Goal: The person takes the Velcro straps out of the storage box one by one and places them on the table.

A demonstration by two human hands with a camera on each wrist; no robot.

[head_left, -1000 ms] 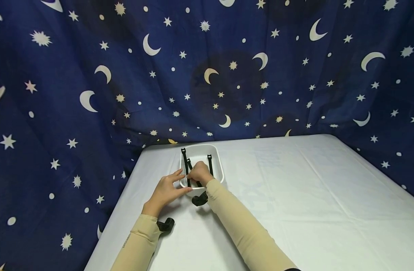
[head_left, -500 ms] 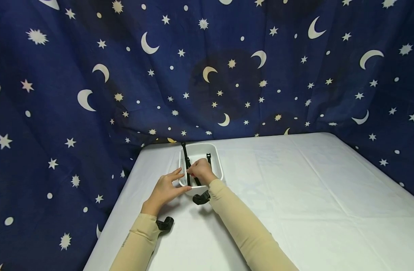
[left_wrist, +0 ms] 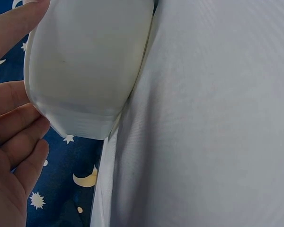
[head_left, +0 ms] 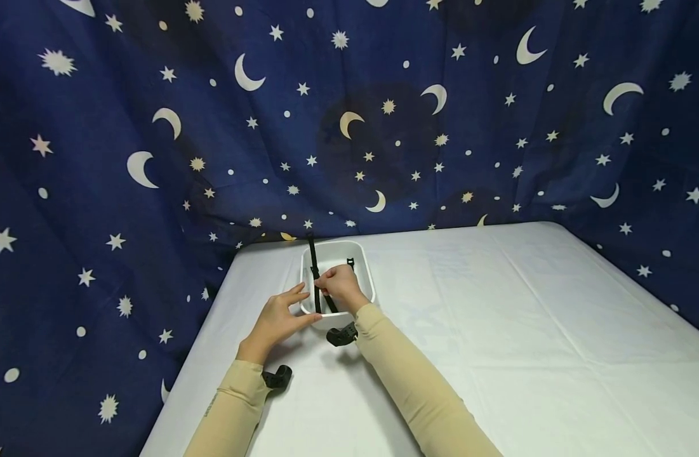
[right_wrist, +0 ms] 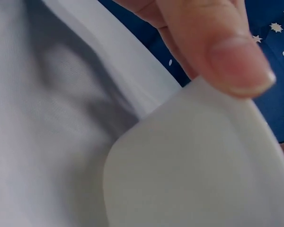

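A white plastic bin (head_left: 367, 266) stands at the table's far left, with several black cable straps inside it. My right hand (head_left: 340, 284) reaches over the bin and pinches one long black cable strap (head_left: 313, 254), whose far end rises past the back rim. Another cable strap (head_left: 330, 303) slants beneath that hand, and the slotted end of a third strap (head_left: 350, 261) shows behind it. My left hand (head_left: 277, 320) holds the bin's near left corner, thumb at the front rim and fingers along the side. Both wrist views show mainly the bin's outer wall (left_wrist: 85, 61), so the straps are hidden there.
A white cloth covers the table (head_left: 498, 330), which stretches to the right of the bin. Behind it hangs a dark blue curtain (head_left: 338, 152) with moons and stars. Black wrist mounts (head_left: 277, 377) stick out below both wrists.
The pinched strap has slid away from me, its slotted end rising from inside the bin to beyond the back rim. My right hand has shifted slightly upward; the left has kept its hold.
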